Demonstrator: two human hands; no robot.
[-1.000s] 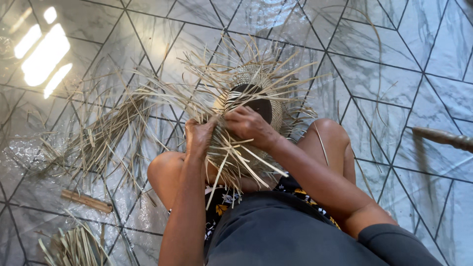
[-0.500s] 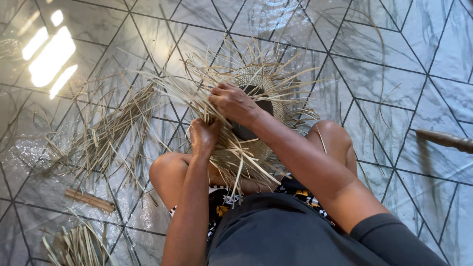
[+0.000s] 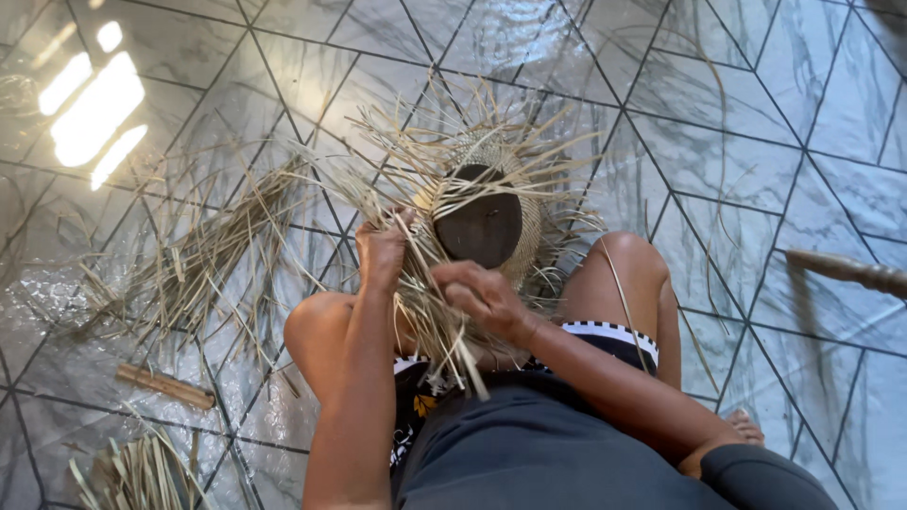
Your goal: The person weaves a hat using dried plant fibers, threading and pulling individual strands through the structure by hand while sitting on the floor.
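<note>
The right hand (image 3: 484, 295) has come down from the top of the round half-woven straw hat (image 3: 491, 212) to its near edge. On the left, loose dry straw strips (image 3: 203, 255) lie on the grey tiled floor (image 3: 737, 142). The left hand (image 3: 381, 250) pinches strands at the brim; the right hand is closed on strands too. The hat rests between the knees.

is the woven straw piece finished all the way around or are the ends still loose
Still loose. The woven straw piece has unwoven strands sticking out around its rim; the left hand and right hand grip some.
</note>
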